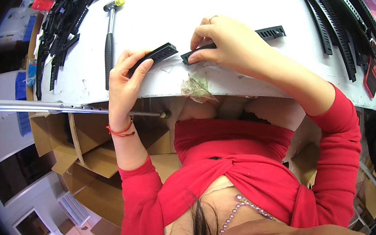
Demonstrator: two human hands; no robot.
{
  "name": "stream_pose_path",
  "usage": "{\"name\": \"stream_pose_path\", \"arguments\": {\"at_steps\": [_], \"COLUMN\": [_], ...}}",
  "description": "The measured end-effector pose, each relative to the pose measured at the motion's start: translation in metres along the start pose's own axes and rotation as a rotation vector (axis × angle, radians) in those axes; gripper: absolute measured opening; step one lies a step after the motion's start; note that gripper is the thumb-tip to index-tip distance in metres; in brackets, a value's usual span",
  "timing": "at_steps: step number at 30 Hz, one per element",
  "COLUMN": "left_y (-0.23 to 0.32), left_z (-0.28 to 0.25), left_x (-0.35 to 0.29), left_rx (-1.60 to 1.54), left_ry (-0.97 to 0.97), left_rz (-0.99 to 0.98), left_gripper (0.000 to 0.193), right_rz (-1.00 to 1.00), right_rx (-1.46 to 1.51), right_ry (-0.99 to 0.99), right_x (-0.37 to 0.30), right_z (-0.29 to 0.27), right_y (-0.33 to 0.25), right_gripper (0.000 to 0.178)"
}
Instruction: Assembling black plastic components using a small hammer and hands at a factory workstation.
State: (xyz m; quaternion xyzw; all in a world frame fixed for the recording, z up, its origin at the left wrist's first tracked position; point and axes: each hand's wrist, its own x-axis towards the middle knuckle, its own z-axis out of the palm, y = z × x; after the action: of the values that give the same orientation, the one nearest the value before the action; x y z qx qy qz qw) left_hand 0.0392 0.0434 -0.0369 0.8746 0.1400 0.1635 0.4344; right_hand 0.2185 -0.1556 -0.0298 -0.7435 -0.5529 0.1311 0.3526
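Note:
My left hand point(128, 75) is closed on a short black channel-shaped plastic piece point(162, 53), pinched between thumb and fingers just above the white table. To its right, my right hand point(223, 41) grips the near end of a black slotted strip point(271, 33) with thumb and fingertips. The strip passes beneath that hand, which hides its middle, and its far end shows beyond my wrist. A small gap separates the two black pieces.
A hammer point(110, 43) with a yellow tip lies left of my hands. Piles of black slotted strips point(65, 38) cover the far left, and long curved ones point(324, 13) the right, near a red-and-black phone-shaped item point(372, 73). Crumpled clear plastic point(197, 88) hangs at the table's front edge. Cardboard boxes point(95, 160) stand below.

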Motion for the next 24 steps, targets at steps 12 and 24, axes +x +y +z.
{"name": "stream_pose_path", "arguments": {"at_steps": [12, 24], "left_y": [-0.002, 0.011], "left_z": [-0.004, -0.006], "left_x": [-0.004, 0.006], "left_rx": [-0.061, 0.102], "left_ry": [-0.029, -0.096], "left_rz": [-0.014, -0.013], "left_gripper": [0.024, 0.023], "right_rz": [0.031, 0.158], "right_rx": [0.063, 0.072], "right_ry": [0.153, 0.146], "right_x": [-0.004, 0.003], "right_z": [0.018, 0.020], "right_y": [-0.002, -0.008], "right_gripper": [0.020, 0.024]}}
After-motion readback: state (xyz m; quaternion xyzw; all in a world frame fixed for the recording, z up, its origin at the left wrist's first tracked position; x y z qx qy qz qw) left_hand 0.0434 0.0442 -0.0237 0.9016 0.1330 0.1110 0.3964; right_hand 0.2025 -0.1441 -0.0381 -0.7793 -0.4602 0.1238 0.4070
